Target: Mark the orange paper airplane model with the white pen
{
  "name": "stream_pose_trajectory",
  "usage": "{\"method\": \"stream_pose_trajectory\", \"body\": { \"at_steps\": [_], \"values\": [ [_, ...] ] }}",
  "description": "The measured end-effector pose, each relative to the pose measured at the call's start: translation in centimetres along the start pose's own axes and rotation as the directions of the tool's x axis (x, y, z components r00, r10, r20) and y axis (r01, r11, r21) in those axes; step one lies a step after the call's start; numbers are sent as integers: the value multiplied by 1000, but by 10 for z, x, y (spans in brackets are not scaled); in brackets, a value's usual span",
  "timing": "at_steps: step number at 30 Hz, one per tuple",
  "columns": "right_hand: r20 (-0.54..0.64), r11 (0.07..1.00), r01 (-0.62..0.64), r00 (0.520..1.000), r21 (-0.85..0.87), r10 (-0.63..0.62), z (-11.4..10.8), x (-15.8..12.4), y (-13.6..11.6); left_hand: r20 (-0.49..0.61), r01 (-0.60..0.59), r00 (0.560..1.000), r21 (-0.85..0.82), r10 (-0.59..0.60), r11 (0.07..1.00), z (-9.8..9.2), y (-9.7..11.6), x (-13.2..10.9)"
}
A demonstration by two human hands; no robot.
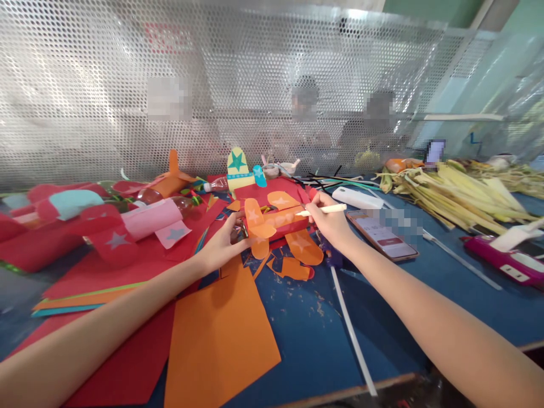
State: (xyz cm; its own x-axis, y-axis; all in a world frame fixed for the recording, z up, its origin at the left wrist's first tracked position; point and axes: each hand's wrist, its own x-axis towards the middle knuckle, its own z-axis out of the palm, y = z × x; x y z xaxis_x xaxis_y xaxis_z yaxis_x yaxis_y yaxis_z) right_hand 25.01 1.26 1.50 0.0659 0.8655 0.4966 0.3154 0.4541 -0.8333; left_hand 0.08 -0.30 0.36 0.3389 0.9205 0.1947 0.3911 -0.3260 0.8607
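An orange paper plane, wrapped round a bottle and marked with pale stars, lies at the middle of the table. My left hand closes on its left end, by the bottle's neck, with thumb and fingers. Between the fingers of my right hand is a cream-coloured marker, its tip at the plane's body. Whether the tip touches the paper I cannot tell. Orange paper scraps lie just below the plane. Under my left forearm is a sheet of orange paper.
Red sheets and a pink paper plane lie left. Behind stands a yellow plane. At right are a phone, a glue gun stick-like white strip, dried husks and a magenta power strip. People sit behind a perforated screen.
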Motion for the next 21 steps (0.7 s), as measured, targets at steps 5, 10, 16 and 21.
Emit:
{"method": "stream_pose_trajectory", "body": {
  "at_steps": [5, 10, 16, 21],
  "values": [
    [23, 1000, -21, 1000, 6, 21, 0, 0, 0, 2, 7, 1000, -10, -7, 1000, 0, 0, 0],
    [23, 1000, -15, 1000, 5, 15, 0, 1, 0, 4, 13, 1000, -3, -13, 1000, 0, 0, 0],
    [34, 1000, -14, 999, 8, 14, 0, 2, 1, 2, 8, 1000, 5, -8, 1000, 0, 2, -1],
    [28, 1000, -16, 999, 3, 16, 0, 2, 1, 3, 0, 1000, -4, 0, 1000, 0, 0, 0]
  ]
}}
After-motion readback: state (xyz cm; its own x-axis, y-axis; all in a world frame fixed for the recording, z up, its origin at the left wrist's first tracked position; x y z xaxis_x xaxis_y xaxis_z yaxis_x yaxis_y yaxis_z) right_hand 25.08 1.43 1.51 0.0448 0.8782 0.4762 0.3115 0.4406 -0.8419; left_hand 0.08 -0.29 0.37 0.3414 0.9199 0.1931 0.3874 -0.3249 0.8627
